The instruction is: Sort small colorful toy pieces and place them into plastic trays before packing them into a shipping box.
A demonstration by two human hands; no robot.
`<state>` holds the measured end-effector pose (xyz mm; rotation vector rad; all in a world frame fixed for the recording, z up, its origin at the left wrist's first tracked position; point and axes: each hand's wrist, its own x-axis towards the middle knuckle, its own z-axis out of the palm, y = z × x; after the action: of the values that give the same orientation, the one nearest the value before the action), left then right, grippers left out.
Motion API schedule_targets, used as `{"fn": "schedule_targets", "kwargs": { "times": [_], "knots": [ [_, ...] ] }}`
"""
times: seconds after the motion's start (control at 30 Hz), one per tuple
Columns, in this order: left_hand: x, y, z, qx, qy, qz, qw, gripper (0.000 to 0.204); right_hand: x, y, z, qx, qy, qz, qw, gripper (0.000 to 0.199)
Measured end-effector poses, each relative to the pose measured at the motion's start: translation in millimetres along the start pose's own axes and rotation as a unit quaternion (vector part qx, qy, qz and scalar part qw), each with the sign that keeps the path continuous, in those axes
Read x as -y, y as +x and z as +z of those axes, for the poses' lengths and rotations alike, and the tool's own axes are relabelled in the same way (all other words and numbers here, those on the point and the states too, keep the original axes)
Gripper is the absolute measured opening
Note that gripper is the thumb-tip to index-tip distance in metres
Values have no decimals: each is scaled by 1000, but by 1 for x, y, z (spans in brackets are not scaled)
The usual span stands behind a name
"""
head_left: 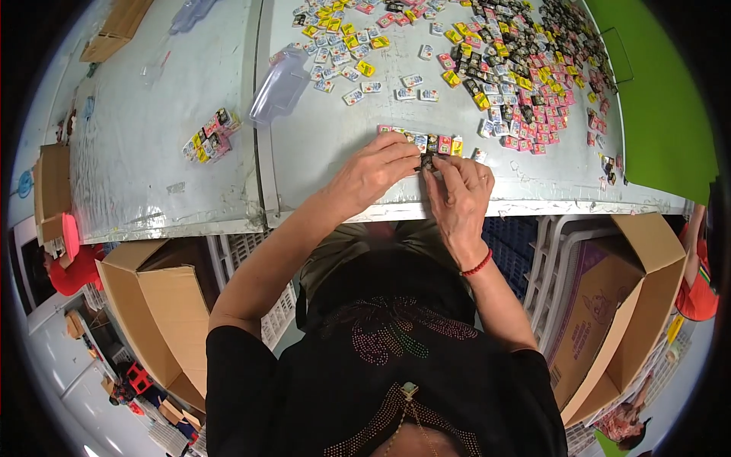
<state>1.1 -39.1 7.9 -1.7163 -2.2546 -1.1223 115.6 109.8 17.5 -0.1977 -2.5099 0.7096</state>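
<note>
Small erasers or candy-like boxes, too small to tell which, stand in a tight row (pixel 432 142) of pink, white, black and yellow near the table's front edge. My left hand (pixel 375 169) lies over the row's left end, fingers bent and pressed together against it. A small black box (pixel 427 163) sits in front of the row, between the fingertips of both hands. My right hand (pixel 461 189) pinches it with thumb and forefinger, and a red cord bracelet circles that wrist. The left fingers partly hide the row.
A large loose pile of such boxes (pixel 525 91) spreads at the right and back. Clear plastic trays (pixel 280 85) lie left of it, and a filled clear pack (pixel 210 139) lies farther left. Open cardboard cartons (pixel 164 305) flank me below the table. A green panel (pixel 655 99) borders the right.
</note>
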Motion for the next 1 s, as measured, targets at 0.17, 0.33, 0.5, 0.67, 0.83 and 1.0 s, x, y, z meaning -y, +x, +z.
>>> {"fn": "schedule_targets", "kwargs": {
  "times": [0.17,0.33,0.5,0.67,0.83,1.0],
  "knots": [
    [-1,-4,4,-16,-6,-4,1000,24,-3,-4,0,-1,-27,6,1000,23],
    [-1,-7,6,-32,29,-9,999,22,-6,-6,3,-21,0,28,999,22],
    [-3,-4,6,-56,31,-2,998,24,-9,-8,9,-43,0,10,999,21],
    [-4,-4,12,-85,24,-14,996,24,-11,-7,7,-45,-21,-16,999,17],
    [-2,-8,13,-73,30,-10,997,22,-9,-8,6,-26,-41,-43,998,17],
    [-4,-9,3,-46,53,12,997,19,-12,-8,5,-17,-8,-29,999,23]
  ]
}}
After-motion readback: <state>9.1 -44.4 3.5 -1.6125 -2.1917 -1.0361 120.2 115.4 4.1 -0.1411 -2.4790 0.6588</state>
